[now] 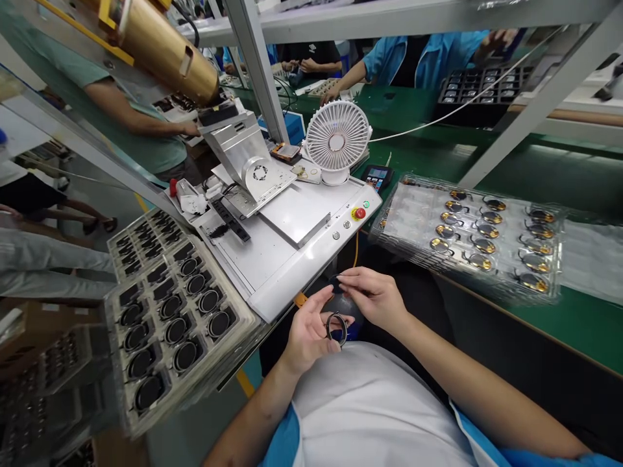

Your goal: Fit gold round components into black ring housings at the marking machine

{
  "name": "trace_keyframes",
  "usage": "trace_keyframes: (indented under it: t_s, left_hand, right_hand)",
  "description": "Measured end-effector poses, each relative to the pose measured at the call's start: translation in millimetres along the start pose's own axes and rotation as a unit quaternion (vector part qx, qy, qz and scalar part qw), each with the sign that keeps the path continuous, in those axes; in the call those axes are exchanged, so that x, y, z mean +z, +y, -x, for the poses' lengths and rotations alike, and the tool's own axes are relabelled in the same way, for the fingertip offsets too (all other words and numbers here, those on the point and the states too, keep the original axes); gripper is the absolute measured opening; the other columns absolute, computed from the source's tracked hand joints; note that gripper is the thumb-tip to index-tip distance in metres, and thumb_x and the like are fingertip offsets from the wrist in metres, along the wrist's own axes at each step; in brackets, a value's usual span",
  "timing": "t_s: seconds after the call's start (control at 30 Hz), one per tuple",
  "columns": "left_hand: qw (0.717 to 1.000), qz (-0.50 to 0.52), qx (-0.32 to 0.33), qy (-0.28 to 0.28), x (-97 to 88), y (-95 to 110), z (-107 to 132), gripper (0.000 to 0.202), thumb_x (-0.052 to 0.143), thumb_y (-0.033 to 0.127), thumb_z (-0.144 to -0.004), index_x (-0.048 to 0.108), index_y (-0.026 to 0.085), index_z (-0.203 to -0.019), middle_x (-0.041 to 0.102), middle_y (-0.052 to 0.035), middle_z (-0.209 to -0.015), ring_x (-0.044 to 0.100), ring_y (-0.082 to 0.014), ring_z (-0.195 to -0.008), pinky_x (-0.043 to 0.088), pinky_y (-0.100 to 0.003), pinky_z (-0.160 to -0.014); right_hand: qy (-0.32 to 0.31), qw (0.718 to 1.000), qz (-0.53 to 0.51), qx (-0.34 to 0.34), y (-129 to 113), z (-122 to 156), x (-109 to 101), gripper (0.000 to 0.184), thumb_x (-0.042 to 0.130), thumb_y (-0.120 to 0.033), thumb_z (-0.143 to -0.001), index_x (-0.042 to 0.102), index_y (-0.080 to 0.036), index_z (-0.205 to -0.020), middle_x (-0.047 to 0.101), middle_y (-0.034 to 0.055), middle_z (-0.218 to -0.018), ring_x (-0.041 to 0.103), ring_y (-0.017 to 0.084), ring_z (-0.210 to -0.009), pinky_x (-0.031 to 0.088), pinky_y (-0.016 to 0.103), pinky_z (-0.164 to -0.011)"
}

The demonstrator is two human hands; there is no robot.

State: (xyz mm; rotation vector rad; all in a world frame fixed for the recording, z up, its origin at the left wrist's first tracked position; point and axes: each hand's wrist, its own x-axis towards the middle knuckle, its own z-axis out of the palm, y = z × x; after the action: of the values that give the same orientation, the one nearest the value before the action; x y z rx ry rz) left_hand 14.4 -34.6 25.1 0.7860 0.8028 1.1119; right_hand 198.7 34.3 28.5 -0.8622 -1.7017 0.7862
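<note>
Pinching a small black part [335, 283] between thumb and fingertips, the right hand [374, 297] sits just above the left hand [307, 332], whose fingers [318, 301] are curled partly closed, gripping a dark metal ring [337, 329] near the palm. Both hands are held just beyond the white front edge of a bench machine [292, 275], between a tray of round black parts [115, 363] and a clear tray of gold-toned parts [487, 285].

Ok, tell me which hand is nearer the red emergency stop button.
The right hand is nearer, below the red emergency stop button; the left hand, holding a dark ring, sits farther down and leftward.
</note>
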Motion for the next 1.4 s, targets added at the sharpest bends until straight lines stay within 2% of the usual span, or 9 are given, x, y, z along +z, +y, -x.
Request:
trace_keyframes:
  t_s: [0.33,0.53,0.67,0.77,0.97,1.07,1.17,1.3,1.4]
  left_hand:
    - [0.999,0.025,0.019,0.0,-12.4,-1,-2,0.09,0.1,0.041,-0.057,0.062,0.029,-0.138,0.06,-0.0143,-0.145,0.078,-0.0238,-0.089,0.062,-0.042,-0.091]
    - [0.999,0.033,0.028,0.029,-16.9,-2,-4,0.088,0.098,0.042,-0.06,0.064,0.017,-0.137,0.079,-0.0095,-0.098,0.079,-0.0274,-0.095,0.059,-0.037,-0.091]
    - [0.995,0.053,0.039,0.078,-19.5,2,-5,0.087,0.098,0.043,-0.06,0.064,0.015,-0.135,0.079,-0.0104,-0.098,0.078,-0.0278,-0.097,0.059,-0.036,-0.09]
    - [0.996,0.042,0.042,0.067,-18.7,3,-3,0.089,0.098,0.044,-0.059,0.064,0.015,-0.137,0.079,-0.0107,-0.097,0.078,-0.028,-0.098,0.06,-0.037,-0.091]
    - [0.995,-0.016,0.083,0.052,-18.9,-3,8,0.088,0.096,0.047,-0.063,0.064,0.019,-0.139,0.078,-0.0115,-0.106,0.078,-0.0296,-0.099,0.061,-0.039,-0.091]
    - [0.989,-0.077,0.112,0.05,-24.2,-6,14,0.089,0.095,0.045,-0.067,0.059,0.021,-0.145,0.073,-0.0171,-0.126,0.078,-0.0303,-0.102,0.063,-0.04,-0.091]
    - [0.961,-0.211,0.164,0.064,-27.6,-11,18,0.093,0.093,0.035,-0.072,0.048,0.028,-0.153,0.046,-0.0223,-0.16,0.077,-0.0302,-0.106,0.063,-0.042,-0.094]
    - [0.863,-0.453,0.221,0.028,-24.3,-17,13,0.101,0.086,0.025,-0.079,0.029,0.033,-0.162,0.028,-0.0228,-0.169,0.078,-0.0277,-0.106,0.064,-0.045,-0.097]
    - [0.794,-0.567,0.215,-0.04,-19.2,-18,4,0.106,0.082,0.026,-0.082,0.017,0.031,-0.166,0.033,-0.0227,-0.168,0.073,-0.0333,-0.118,0.064,-0.049,-0.098]
  right_hand:
    - [-0.089,0.989,0.038,-0.116,4,-11,0,0.012,0.056,-0.012,-0.099,0.063,-0.02,-0.094,0.067,0.0095,-0.096,0.068,0.017,-0.084,0.057,0.027,-0.068]
    - [-0.147,0.981,0.009,-0.123,6,-26,2,0.009,0.055,-0.016,-0.1,0.06,-0.02,-0.093,0.065,0.0122,-0.106,0.067,0.02,-0.093,0.056,0.029,-0.072]
    - [-0.059,0.996,-0.032,0.066,19,-73,3,0.013,0.061,-0.023,-0.096,0.054,-0.021,-0.084,0.068,0.0051,-0.082,0.067,0.019,-0.076,0.053,0.03,-0.065]
    - [0.021,0.966,-0.056,0.25,32,-123,7,0.016,0.061,-0.018,-0.092,0.049,-0.022,-0.082,0.062,-0.0028,-0.064,0.055,0.013,-0.048,0.046,0.025,-0.051]
    - [0.043,0.942,-0.04,0.33,52,-172,11,0.021,0.068,-0.015,-0.083,0.048,-0.022,-0.086,0.059,-0.0058,-0.057,0.049,0.013,-0.038,0.04,0.026,-0.042]
    - [0.074,0.947,-0.003,0.314,53,-153,6,0.03,0.076,-0.026,-0.082,0.05,-0.022,-0.096,0.059,-0.0066,-0.062,0.053,0.013,-0.042,0.041,0.025,-0.045]
    - [0.058,0.953,-0.018,0.296,42,-104,5,0.029,0.076,-0.04,-0.083,0.055,-0.021,-0.088,0.063,-0.0024,-0.067,0.055,0.012,-0.049,0.04,0.024,-0.047]
    - [-0.094,0.906,-0.221,0.348,14,-29,18,0.042,0.077,-0.057,-0.08,0.07,-0.017,-0.091,0.074,0.0069,-0.082,0.067,0.018,-0.066,0.05,0.026,-0.052]
    - [-0.056,0.874,-0.313,0.368,-1,-2,24,0.048,0.083,-0.056,-0.075,0.075,-0.017,-0.101,0.077,0.0072,-0.088,0.071,0.02,-0.076,0.057,0.03,-0.063]
